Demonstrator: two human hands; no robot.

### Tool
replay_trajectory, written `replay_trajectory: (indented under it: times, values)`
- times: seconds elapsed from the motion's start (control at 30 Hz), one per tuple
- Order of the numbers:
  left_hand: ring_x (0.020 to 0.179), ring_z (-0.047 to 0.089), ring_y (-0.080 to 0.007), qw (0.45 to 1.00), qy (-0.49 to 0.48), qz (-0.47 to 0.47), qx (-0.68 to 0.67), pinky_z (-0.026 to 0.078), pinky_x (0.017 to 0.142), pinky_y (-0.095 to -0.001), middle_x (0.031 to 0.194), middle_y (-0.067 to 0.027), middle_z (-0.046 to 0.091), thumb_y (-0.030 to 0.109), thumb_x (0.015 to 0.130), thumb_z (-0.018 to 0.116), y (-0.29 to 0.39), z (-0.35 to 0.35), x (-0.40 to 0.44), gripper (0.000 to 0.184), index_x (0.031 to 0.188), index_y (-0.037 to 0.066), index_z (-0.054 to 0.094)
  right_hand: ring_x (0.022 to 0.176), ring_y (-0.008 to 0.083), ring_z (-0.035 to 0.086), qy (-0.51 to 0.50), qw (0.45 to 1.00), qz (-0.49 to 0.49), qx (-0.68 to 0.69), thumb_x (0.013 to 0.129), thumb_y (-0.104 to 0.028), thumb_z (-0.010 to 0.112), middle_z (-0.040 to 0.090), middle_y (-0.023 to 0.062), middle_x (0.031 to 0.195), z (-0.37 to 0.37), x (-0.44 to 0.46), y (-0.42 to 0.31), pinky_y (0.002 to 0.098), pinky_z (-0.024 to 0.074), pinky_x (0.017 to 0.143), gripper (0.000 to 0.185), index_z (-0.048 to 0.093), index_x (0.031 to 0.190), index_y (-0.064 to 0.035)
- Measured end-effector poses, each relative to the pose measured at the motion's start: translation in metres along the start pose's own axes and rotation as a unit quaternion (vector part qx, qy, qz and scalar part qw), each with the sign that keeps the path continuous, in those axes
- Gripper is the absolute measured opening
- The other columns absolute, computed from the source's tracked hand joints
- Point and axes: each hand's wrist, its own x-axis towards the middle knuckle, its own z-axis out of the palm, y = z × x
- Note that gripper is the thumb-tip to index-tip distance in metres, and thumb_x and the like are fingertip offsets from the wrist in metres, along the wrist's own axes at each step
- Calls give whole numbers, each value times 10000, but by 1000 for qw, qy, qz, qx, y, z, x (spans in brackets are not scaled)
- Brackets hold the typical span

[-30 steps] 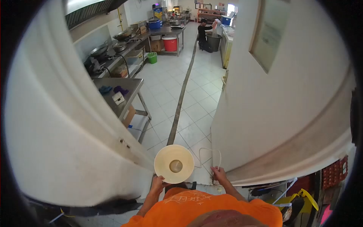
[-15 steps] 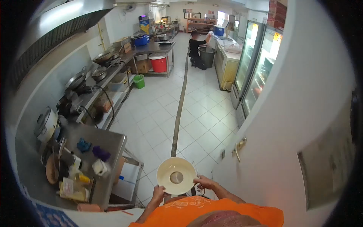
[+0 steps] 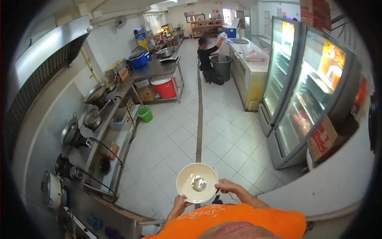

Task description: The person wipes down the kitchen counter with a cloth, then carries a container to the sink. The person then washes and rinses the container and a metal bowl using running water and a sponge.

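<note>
A wide cream bowl (image 3: 184, 185) is held level in front of my orange shirt, over the tiled floor. My left hand (image 3: 181, 203) grips its near left rim, fingers closed on the edge. On the right side of the bowl, my right hand (image 3: 228, 186) is closed round the rim. A shiny round patch lies at the bowl's bottom; I cannot tell whether it is liquid or a metal piece. Something thin and pale shows under my right hand, too small to name.
Left are a stove bench with woks (image 3: 95, 93) and a steel table (image 3: 159, 67); a green bucket (image 3: 145, 114) stands on the floor. Ahead, a person (image 3: 207, 59) kneels at a grey bin (image 3: 221, 68). Right are glass-door fridges (image 3: 306, 99) and a cardboard box (image 3: 328, 139). A dark strip (image 3: 200, 119) crosses the floor.
I have moved forward with the bowl; the near steel counter has slid back to the lower left and the fridges look closer. Both hands keep their hold.
</note>
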Motion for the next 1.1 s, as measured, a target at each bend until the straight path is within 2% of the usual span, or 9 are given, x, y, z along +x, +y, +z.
replay_trajectory:
  times: [0.17, 0.2, 0.3, 0.43, 0.57, 0.7, 0.87, 1.0, 1.1]
  values:
    - [908, 644, -374, 999, 10, 20, -29, 610, 676, -476, 1070, -245, 568, 13, 761, 454, 106, 62, 152, 433, 1165, -141, 428, 423, 68, 358, -21, 996, 33, -74, 762, -241, 585, 558, 47, 658, -116, 125, -121, 236, 256, 359, 323, 583, 921, 40]
    - [894, 648, -366, 999, 11, 26, -31, 611, 669, -466, 1070, -242, 569, 14, 761, 457, 134, 78, 178, 430, 1163, -137, 435, 423, 79, 357, -24, 998, 9, -56, 761, -246, 586, 496, 21, 601, -145, 169, -119, 243, 259, 365, 307, 580, 888, 34]
    - [866, 658, -330, 999, 22, 32, -19, 608, 644, -422, 1053, -222, 586, 26, 762, 464, 202, 110, 275, 425, 1160, -122, 459, 425, 86, 372, 7, 997, 17, -80, 760, -233, 593, 456, 6, 560, -200, 231, -201, 249, 266, 370, 280, 574, 870, 23]
    - [862, 662, -292, 999, 14, 3, 48, 599, 632, -386, 1018, -200, 615, 48, 766, 470, 299, 147, 393, 429, 1167, -102, 483, 430, 96, 401, 41, 998, 16, -43, 764, -226, 602, 467, 13, 548, -282, 329, -272, 252, 288, 379, 261, 577, 864, 14]
    - [866, 661, -290, 999, -31, -12, 23, 597, 692, -417, 1028, -207, 623, 56, 767, 473, 383, 189, 525, 432, 1171, -96, 483, 427, 88, 427, 68, 996, 32, -46, 772, -223, 599, 477, 9, 534, -373, 427, -331, 247, 314, 387, 231, 581, 836, -1]
    - [877, 657, -337, 999, -25, -16, 22, 596, 727, -455, 1054, -231, 606, 55, 766, 478, 472, 241, 657, 475, 1209, -111, 435, 414, 94, 448, 78, 997, -10, -11, 769, -227, 604, 495, 17, 530, -462, 517, -426, 239, 311, 366, 232, 573, 800, 1]
    - [900, 650, -355, 998, -61, -18, 25, 596, 734, -466, 1120, -250, 563, 45, 761, 477, 590, 308, 812, 487, 1218, -114, 424, 412, 97, 452, 98, 994, -18, -32, 759, -227, 610, 495, 23, 533, -583, 626, -550, 240, 309, 360, 251, 580, 803, 18]
    - [899, 648, -359, 1000, -15, 8, 9, 600, 716, -465, 1111, -246, 565, 38, 763, 471, 682, 364, 929, 511, 1244, -122, 403, 414, 98, 442, 75, 996, -38, -20, 742, -219, 611, 520, 36, 563, -683, 732, -641, 243, 321, 363, 282, 595, 844, 44]
    - [905, 648, -361, 999, -30, 27, -19, 601, 704, -465, 1111, -241, 570, 37, 763, 471, 743, 391, 1027, 516, 1252, -113, 400, 417, 94, 430, 68, 997, -20, -18, 733, -198, 609, 539, 36, 595, -749, 801, -709, 237, 317, 365, 281, 600, 865, 50]
